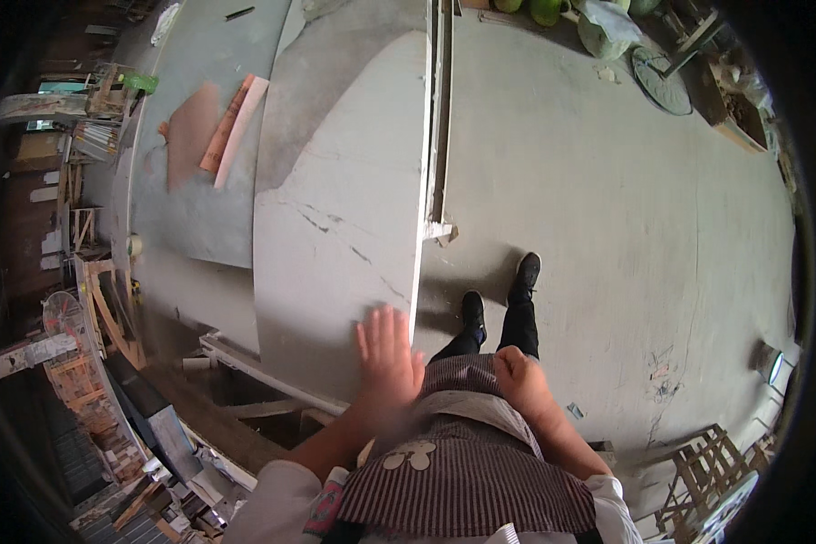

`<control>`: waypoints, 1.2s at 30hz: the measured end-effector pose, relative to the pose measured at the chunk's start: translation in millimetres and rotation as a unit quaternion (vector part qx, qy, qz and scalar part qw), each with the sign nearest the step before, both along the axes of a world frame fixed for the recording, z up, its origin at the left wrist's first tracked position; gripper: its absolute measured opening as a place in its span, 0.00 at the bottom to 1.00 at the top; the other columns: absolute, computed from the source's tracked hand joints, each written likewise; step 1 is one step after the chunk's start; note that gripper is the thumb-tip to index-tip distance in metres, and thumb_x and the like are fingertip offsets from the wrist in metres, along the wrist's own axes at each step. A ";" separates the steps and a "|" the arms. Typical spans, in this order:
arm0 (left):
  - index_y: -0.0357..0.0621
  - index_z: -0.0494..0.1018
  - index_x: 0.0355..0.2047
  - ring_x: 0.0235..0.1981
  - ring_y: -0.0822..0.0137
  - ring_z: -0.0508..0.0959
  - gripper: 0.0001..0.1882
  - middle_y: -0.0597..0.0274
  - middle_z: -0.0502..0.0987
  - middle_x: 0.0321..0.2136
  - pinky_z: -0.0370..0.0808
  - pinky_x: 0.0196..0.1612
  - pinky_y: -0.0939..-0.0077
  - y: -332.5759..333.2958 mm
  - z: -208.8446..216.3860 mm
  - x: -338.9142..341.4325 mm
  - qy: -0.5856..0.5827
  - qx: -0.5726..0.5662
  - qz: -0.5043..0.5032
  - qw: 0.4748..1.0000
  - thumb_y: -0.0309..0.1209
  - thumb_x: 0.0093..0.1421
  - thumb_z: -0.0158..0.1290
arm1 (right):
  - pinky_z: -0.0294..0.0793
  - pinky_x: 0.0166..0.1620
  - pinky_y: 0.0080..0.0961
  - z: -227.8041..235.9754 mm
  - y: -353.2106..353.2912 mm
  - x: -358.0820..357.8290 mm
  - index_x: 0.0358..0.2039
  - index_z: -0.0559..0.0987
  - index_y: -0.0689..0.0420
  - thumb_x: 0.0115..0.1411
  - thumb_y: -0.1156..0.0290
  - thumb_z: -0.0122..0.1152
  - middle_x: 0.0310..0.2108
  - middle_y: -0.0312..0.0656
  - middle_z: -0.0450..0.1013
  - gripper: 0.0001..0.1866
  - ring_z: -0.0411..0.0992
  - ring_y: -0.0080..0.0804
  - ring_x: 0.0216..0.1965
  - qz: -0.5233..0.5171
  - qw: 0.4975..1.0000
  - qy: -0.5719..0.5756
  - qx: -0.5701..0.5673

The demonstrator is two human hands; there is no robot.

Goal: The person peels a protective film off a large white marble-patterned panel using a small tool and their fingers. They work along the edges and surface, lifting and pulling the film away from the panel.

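My left hand (388, 358) lies flat, fingers spread, on the near right corner of a long pale slab (335, 263). The slab has dark vein-like marks, and its far part looks greyer, with a curved border between the two tones. Close to the striped apron (490, 467), my right hand (521, 376) is curled into a fist. Whatever it may hold is hidden by the fingers.
Left of the slab, a grey sheet (195, 213) carries a reddish strip (236, 131) and a brownish patch. Wooden frames and boards crowd the left side. A round lid-like disc (660, 82) and a cardboard box (733, 113) stand far right. A slatted wooden rack (712, 471) sits near right.
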State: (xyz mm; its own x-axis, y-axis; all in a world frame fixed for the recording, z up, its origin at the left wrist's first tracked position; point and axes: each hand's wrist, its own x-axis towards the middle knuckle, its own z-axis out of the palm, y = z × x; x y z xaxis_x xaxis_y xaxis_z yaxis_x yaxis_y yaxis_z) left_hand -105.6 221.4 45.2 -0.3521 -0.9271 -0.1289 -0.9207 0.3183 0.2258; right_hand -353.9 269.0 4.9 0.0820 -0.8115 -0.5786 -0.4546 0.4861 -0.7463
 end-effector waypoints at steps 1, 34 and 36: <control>0.23 0.52 0.66 0.71 0.36 0.47 0.40 0.31 0.49 0.69 0.37 0.70 0.35 0.5 1.6 -3.3 -0.017 0.003 0.014 1.000 0.34 0.59 0.51 | 0.76 0.41 0.43 0.3 -5.6 -1.1 0.40 0.75 0.62 0.67 0.65 0.53 0.34 0.58 0.77 0.12 0.77 0.58 0.38 0.004 1.000 -0.005 -0.004; 0.30 0.46 0.69 0.73 0.43 0.45 0.45 0.37 0.48 0.70 0.40 0.72 0.48 -429.4 -24.8 -145.7 -0.047 -0.067 0.276 0.958 0.45 0.62 0.52 | 0.69 0.24 0.33 0.2 -208.3 -225.6 0.37 0.74 0.58 0.63 0.74 0.55 0.17 0.42 0.73 0.03 0.73 0.33 0.19 -0.029 0.990 0.078 -0.116; 0.28 0.44 0.69 0.73 0.44 0.43 0.47 0.36 0.45 0.71 0.38 0.73 0.48 -443.2 -29.6 -153.5 -0.061 -0.080 0.267 0.958 0.46 0.62 0.52 | 0.70 0.24 0.33 -0.7 -229.7 -231.4 0.37 0.74 0.58 0.64 0.73 0.55 0.17 0.43 0.73 0.04 0.73 0.34 0.19 -0.013 0.991 0.083 -0.103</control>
